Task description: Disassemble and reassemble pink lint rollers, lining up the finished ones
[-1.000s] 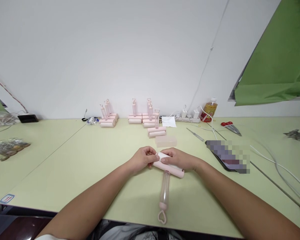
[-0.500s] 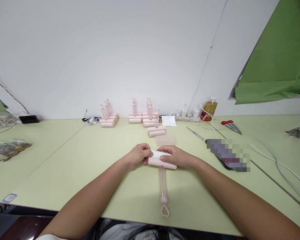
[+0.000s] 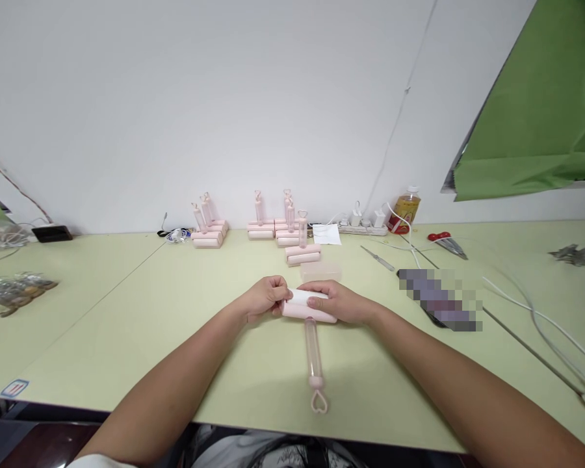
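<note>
A pink lint roller (image 3: pixel 310 313) lies on the pale green table, its clear handle with a heart-shaped loop pointing toward me. The white sticky roll (image 3: pixel 299 296) shows along its head. My left hand (image 3: pixel 268 296) pinches the left end of the head between thumb and fingers. Around the right part of the head, my right hand (image 3: pixel 336 301) is wrapped, thumb across the white roll. Just beyond the hands sits a translucent pale pink cover (image 3: pixel 320 271). Behind it stands another pink lint roller (image 3: pixel 303 253) with its handle upright.
Several more lint rollers (image 3: pixel 208 234) stand by the wall. A power strip (image 3: pixel 363 229), a drink bottle (image 3: pixel 404 211), a thin knife-like tool (image 3: pixel 377 258), red-handled scissors (image 3: pixel 447 243) and a blurred-out phone (image 3: pixel 439 302) lie to the right. Bagged items (image 3: pixel 14 292) lie far left.
The whole view has shifted slightly, so everything sits a little further left. Both hands keep their hold on the lint roller, with almost no other visible change.
</note>
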`<control>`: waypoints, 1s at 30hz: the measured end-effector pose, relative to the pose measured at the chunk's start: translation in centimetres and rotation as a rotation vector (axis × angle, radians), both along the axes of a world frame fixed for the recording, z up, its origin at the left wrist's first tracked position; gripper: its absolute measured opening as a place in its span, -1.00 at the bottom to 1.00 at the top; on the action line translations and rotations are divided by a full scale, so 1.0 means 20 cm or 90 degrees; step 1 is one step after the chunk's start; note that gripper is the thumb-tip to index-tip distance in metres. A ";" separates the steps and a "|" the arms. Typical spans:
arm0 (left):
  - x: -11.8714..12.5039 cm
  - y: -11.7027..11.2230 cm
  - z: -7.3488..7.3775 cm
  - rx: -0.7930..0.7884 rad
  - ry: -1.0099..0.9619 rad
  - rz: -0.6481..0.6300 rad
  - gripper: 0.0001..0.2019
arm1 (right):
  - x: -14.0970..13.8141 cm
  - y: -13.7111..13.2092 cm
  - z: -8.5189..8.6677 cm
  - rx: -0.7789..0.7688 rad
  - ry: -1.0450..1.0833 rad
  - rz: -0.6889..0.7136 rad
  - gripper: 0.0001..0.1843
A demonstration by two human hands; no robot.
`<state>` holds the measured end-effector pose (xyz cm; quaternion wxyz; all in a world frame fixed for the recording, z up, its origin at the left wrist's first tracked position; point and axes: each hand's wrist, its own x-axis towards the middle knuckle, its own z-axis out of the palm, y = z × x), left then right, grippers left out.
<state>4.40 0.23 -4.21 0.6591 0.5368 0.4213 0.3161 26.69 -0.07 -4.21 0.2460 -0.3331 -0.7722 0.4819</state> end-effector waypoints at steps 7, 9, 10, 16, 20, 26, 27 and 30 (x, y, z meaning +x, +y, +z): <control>-0.01 0.01 0.03 0.008 0.022 0.011 -0.76 | -0.03 0.00 -0.03 0.008 0.044 -0.008 -0.49; -0.02 0.00 0.04 0.009 0.026 0.015 -0.75 | -0.04 0.00 -0.03 0.014 0.050 -0.014 -0.50; -0.02 0.01 0.04 0.010 0.029 0.018 -0.74 | -0.05 0.00 -0.02 0.017 0.052 -0.017 -0.51; -0.04 0.03 0.02 0.023 0.044 0.028 -0.76 | -0.06 0.01 -0.03 0.020 0.042 -0.033 -0.51; -0.04 0.05 -0.01 0.019 0.036 0.026 -0.77 | -0.07 0.01 -0.04 0.022 0.032 -0.043 -0.51; -0.04 0.05 -0.03 0.025 0.053 0.052 -0.78 | -0.08 0.00 -0.02 0.020 -0.005 -0.082 -0.55; -0.04 0.05 -0.03 0.027 0.057 0.055 -0.78 | -0.09 0.00 -0.02 0.017 -0.011 -0.089 -0.55; -0.03 0.04 -0.03 0.031 0.069 0.065 -0.80 | -0.10 -0.01 -0.02 0.004 -0.027 -0.117 -0.56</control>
